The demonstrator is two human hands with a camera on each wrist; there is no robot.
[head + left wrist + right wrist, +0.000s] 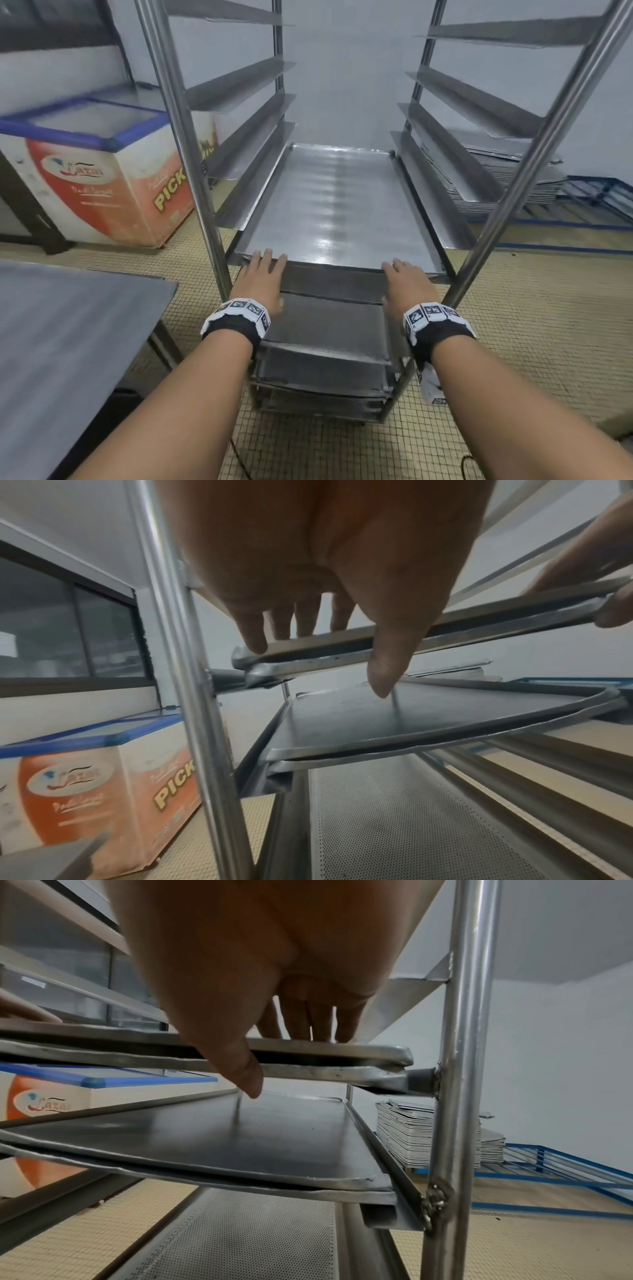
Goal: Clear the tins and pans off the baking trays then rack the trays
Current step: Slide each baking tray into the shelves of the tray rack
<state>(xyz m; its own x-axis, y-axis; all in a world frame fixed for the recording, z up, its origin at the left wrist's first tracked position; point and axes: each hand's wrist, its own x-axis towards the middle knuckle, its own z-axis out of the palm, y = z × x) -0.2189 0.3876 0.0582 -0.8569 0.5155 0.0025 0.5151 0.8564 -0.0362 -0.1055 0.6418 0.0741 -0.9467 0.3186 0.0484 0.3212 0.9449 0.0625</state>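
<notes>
Where hands (263, 277) overlap tray (337, 202), fingertips hide.

Both hands lie flat on the near edge of a tray (337, 202) resting on the rack (191, 144) runners: left hand (262, 279) by its near-left corner, right hand (409, 286) by its near-right corner

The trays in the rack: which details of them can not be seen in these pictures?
- Top tray: its far end, small in the head view.
- Second tray directly beneath: in the head view the top tray covers it.
- Lowest trays: count unclear; dark and overlapping in the head view.
- Left hand and right hand: thumbs hidden below the rim there.
</notes>
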